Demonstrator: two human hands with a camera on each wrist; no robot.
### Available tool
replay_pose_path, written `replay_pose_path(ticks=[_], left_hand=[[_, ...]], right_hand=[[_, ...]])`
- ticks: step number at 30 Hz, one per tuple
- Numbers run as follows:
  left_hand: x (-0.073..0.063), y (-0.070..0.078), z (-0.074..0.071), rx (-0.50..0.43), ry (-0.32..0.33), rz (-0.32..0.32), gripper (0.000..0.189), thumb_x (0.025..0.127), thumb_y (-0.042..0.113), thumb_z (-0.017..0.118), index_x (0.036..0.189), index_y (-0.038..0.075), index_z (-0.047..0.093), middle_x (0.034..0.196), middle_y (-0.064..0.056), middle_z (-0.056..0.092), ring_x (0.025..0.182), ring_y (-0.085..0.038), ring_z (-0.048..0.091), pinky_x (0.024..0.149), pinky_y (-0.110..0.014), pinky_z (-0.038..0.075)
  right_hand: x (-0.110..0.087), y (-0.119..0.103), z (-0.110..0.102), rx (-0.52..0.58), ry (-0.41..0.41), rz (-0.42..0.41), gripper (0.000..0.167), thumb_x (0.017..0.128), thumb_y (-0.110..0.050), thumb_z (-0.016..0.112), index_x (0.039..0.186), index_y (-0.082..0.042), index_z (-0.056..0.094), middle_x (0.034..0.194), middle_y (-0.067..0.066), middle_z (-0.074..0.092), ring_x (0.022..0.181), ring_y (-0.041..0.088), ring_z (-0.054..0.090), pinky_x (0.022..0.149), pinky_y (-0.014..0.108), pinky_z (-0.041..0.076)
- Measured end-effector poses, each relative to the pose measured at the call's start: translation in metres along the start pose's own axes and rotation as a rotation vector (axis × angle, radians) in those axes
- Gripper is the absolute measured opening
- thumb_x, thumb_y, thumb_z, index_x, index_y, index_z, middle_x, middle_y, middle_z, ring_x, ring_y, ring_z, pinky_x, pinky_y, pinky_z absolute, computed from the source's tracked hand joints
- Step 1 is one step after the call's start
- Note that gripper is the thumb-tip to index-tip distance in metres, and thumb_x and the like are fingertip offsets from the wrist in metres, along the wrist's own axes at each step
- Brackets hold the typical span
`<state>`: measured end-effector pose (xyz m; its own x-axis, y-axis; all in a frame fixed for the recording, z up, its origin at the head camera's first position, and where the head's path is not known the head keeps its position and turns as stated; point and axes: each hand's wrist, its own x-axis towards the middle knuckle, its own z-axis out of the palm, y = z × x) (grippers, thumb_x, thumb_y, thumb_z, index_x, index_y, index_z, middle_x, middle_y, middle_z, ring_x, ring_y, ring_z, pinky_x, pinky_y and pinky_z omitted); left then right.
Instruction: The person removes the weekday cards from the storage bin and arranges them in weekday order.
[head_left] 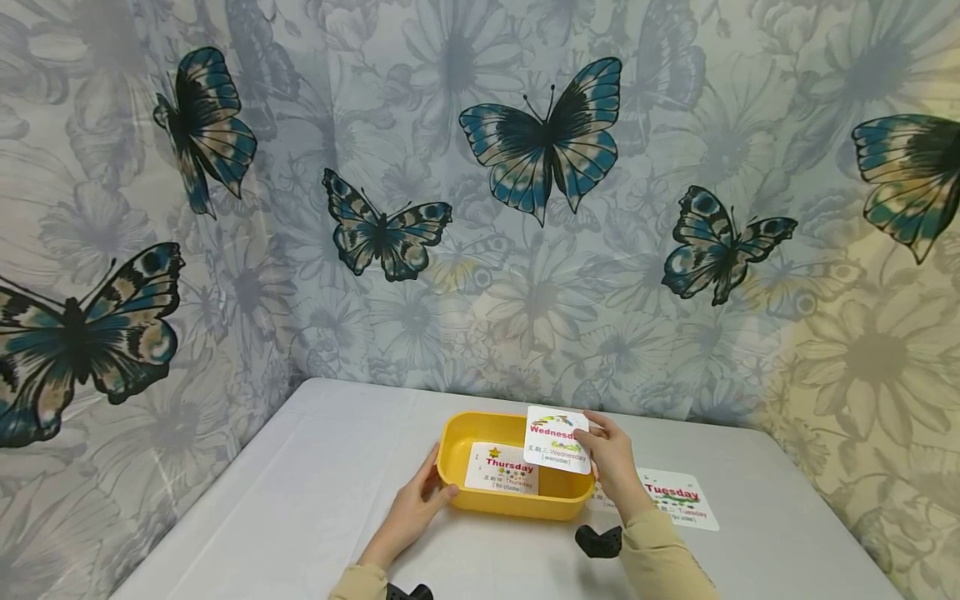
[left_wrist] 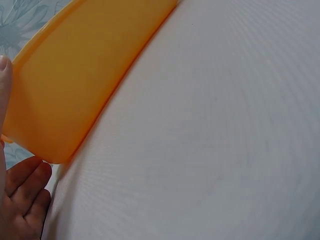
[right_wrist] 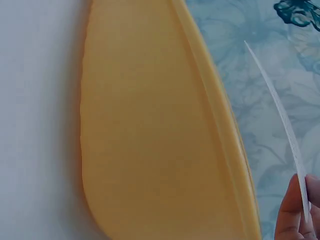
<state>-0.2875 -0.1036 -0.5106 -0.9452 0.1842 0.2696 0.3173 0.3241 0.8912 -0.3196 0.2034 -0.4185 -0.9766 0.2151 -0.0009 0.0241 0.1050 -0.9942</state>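
Note:
A yellow plastic basin (head_left: 517, 504) sits on the table with a "Thursday" card (head_left: 487, 479) lying inside it. Over its right part, my right hand (head_left: 611, 458) pinches a white "Wednesday" card (head_left: 551, 454) by its right edge. That card shows edge-on in the right wrist view, between thumb and fingers (right_wrist: 287, 210). My left hand (head_left: 412, 504) rests against the basin's left end, its thumb at the front rim. In the left wrist view the fingers (left_wrist: 32, 185) lie fairly straight, their tips right at the basin's lower corner.
To the right of the basin a "Tuesday" card (head_left: 678, 500) lies on the white-covered table (head_left: 300, 492). Another card (head_left: 602, 500) shows partly beside it, mostly hidden by the basin and right hand. A butterfly-patterned wall covering (head_left: 525, 317) stands behind and beside the table.

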Motion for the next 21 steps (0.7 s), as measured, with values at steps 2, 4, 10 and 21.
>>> replay_pose_path(ticks=[2, 4, 10, 21], left_hand=[[0.000, 0.000, 0.000, 0.000, -0.001, 0.000, 0.075, 0.090, 0.034, 0.061, 0.150, 0.020, 0.018, 0.135, -0.013, 0.047, 0.119, -0.028, 0.047, 0.099, -0.047, 0.035], [0.000, 0.000, 0.000, 0.000, -0.001, -0.002, 0.075, 0.090, 0.034, 0.061, 0.150, 0.020, 0.018, 0.136, -0.013, 0.046, 0.120, -0.029, 0.047, 0.099, -0.047, 0.035], [-0.002, -0.002, 0.001, 0.011, -0.002, -0.011, 0.074, 0.090, 0.035, 0.061, 0.149, 0.022, 0.019, 0.135, -0.015, 0.046, 0.119, -0.030, 0.047, 0.099, -0.049, 0.035], [-0.002, -0.002, 0.001, 0.024, -0.006, -0.003, 0.074, 0.090, 0.035, 0.060, 0.150, 0.020, 0.018, 0.134, -0.015, 0.048, 0.118, -0.029, 0.048, 0.098, -0.049, 0.036]], right_hand=[[0.000, 0.002, -0.010, 0.023, -0.002, 0.005, 0.052, 0.091, -0.008, 0.058, 0.140, -0.003, 0.038, 0.115, 0.015, 0.041, 0.092, 0.016, 0.047, 0.072, 0.017, 0.045], [0.000, 0.005, -0.020, 0.051, 0.004, 0.010, 0.054, 0.091, -0.008, 0.057, 0.141, -0.003, 0.036, 0.115, 0.014, 0.041, 0.088, 0.011, 0.048, 0.070, 0.015, 0.044], [0.002, 0.019, -0.053, 0.104, 0.086, 0.028, 0.057, 0.091, -0.006, 0.057, 0.143, -0.004, 0.034, 0.108, 0.009, 0.041, 0.075, 0.002, 0.049, 0.064, 0.014, 0.045], [0.001, 0.042, -0.115, 0.070, 0.240, 0.118, 0.061, 0.089, -0.008, 0.060, 0.144, -0.005, 0.033, 0.120, 0.010, 0.040, 0.074, 0.000, 0.051, 0.064, 0.017, 0.048]])
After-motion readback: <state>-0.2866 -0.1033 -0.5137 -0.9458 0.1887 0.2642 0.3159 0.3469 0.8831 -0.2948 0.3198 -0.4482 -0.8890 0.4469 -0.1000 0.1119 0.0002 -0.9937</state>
